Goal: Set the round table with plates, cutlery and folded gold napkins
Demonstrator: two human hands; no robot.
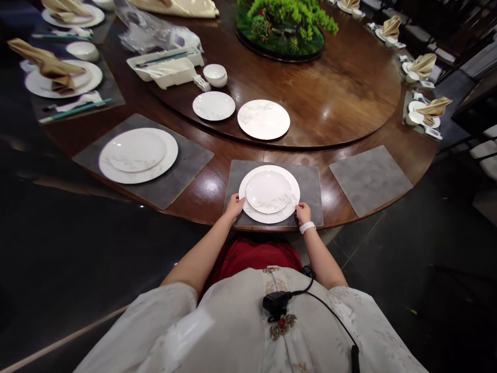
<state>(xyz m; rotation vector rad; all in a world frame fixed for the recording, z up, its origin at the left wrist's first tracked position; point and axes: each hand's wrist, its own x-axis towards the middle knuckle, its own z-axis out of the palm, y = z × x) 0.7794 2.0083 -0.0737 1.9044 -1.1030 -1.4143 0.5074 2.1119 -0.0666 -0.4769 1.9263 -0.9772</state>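
In front of me a large white plate (250,211) lies on a grey placemat (313,181), with a smaller marbled plate (268,191) resting on top of it. My left hand (234,206) grips the large plate's left rim between thumb and fingers. At the opposite rim, my right hand (303,213) pinches the same plate, its fingers closed at the edge. A white band (307,227) is around my right wrist.
To the left, another placemat (186,160) bears two stacked plates (171,150); a bare placemat (370,178) lies right. On the turntable (341,114) stand two plates (264,120), bowls (215,74), a white tray (171,72) with chopsticks, and a plant centrepiece (285,31).
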